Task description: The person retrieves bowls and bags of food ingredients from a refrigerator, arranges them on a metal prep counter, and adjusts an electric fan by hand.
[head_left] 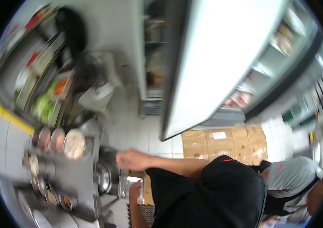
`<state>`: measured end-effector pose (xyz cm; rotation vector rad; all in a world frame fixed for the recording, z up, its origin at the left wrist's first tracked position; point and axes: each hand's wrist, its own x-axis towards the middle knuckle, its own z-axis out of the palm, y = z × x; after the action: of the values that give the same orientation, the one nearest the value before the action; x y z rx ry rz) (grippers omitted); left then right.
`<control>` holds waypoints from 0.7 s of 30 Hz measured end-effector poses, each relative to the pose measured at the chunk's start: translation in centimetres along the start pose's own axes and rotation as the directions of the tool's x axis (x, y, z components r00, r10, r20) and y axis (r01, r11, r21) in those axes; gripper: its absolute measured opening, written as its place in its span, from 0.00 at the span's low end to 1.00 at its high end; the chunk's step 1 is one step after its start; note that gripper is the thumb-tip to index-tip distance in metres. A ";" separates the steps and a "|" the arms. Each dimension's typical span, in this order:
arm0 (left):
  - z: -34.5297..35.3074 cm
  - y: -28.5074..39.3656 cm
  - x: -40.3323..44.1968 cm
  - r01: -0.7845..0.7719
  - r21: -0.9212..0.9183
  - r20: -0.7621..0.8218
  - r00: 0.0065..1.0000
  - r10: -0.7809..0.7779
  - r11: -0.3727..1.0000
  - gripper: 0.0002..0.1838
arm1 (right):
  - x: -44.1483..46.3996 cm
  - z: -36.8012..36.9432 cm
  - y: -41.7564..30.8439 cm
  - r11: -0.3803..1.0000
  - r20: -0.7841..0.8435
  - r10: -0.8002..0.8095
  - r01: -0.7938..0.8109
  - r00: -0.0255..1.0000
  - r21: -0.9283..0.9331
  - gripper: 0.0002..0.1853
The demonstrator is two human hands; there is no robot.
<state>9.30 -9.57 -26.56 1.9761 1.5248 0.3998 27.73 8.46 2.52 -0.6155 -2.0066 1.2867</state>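
Note:
My left hand (135, 188) is closed on the edge of a clear plastic container (125, 186), low in the middle of the view. Just above it, my right hand (129, 159) is held out with its fingers curled in. What it holds, if anything, is hidden. A round metal bowl (104, 178) sits close to the container, on the left. Beyond it runs a steel counter (64, 171) carrying tubs, among them a wide one with pale contents (75, 144).
A glass-fronted fridge door (214, 57) stands open above my arms. Flattened cardboard (226, 142) covers part of the tiled floor. A co-worker in a grey shirt (292, 174) is at the right. Shelves at the left hold a tray of green vegetables (44, 108).

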 end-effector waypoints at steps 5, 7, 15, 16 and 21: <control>6.6 2.6 1.7 0.284 -0.620 0.428 0.904 0.012 0.731 0.10 | -18.0 -7.2 1.3 0.994 0.388 0.083 -0.051 0.918 -0.092 0.09; 8.4 6.3 3.8 0.262 -0.220 0.595 0.800 -0.084 0.940 0.08 | -24.2 -11.5 0.4 0.886 0.273 0.411 -0.310 0.870 -0.345 0.11; 20.0 32.5 26.5 -0.234 -0.044 0.712 0.675 0.195 0.971 0.17 | -49.8 -30.8 3.3 0.630 -0.575 0.592 -0.769 0.564 -0.105 0.18; 22.1 35.4 30.4 -0.291 -0.019 0.730 0.649 0.212 0.957 0.17 | -55.7 -31.2 7.8 0.668 -0.660 0.458 -0.721 0.595 -0.185 0.17; 21.5 62.2 43.1 -0.166 -0.467 0.570 0.694 0.439 0.869 0.18 | -71.5 -40.2 -0.7 0.499 -0.830 0.551 -0.831 0.085 0.246 0.15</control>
<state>81.86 15.63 -9.65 1.7716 0.5958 0.0802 105.31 -17.11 -5.09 -2.1428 -0.9243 0.7553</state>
